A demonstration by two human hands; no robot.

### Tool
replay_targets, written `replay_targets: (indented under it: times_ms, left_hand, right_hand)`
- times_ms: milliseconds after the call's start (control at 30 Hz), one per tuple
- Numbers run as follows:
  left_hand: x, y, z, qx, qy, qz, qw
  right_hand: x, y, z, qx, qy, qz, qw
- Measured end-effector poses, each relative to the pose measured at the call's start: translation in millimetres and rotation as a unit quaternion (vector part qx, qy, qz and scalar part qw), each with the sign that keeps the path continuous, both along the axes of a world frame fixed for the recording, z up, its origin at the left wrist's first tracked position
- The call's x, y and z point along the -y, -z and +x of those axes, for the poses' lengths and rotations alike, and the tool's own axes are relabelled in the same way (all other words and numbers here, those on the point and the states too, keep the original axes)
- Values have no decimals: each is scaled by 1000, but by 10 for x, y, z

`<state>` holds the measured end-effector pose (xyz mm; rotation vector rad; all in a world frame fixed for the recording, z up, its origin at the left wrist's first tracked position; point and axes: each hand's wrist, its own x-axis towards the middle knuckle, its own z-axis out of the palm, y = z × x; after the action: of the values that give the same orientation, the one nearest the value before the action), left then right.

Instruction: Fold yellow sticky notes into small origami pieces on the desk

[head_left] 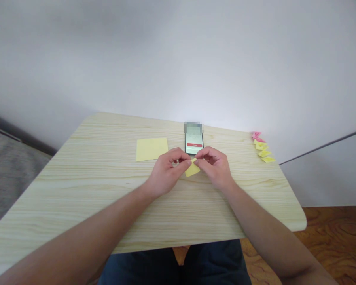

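A small piece of yellow paper [192, 170] is held between my two hands, just in front of the phone. My left hand [169, 170] pinches its upper left corner between thumb and forefinger. At the upper right corner, my right hand [215, 165] grips it the same way. The paper looks folded, though the fingertips cover its top edge. Behind it lies a phone [194, 139] with a lit screen and a red bar on it. To the left of my left hand, a flat square of yellow paper [151, 149] lies on the table.
Along the right edge of the wooden table [86, 190] sits a row of folded papers: pink ones [256, 136] at the back and several yellow ones [264, 152] nearer. A white wall [166, 59] rises behind the table.
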<state>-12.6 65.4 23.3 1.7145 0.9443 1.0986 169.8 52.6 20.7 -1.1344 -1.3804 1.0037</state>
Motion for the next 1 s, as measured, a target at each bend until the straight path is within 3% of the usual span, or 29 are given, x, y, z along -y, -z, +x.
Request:
replay_targets:
  times_ms: [267, 433, 633, 1000]
  left_hand:
    - [-8, 36, -7, 12, 24, -20, 999]
    - [3, 18, 19, 2, 7, -28, 1000]
    - [22, 2, 48, -36, -56, 13, 998]
    - [41, 21, 51, -54, -64, 87, 993]
  right_hand:
    - [-21, 6, 21, -35, -15, 2, 999]
    - [-24, 29, 17, -47, -25, 0, 999]
    - [-27, 44, 9, -46, -25, -32, 998]
    - [-7, 19, 21, 10, 3, 14, 1000]
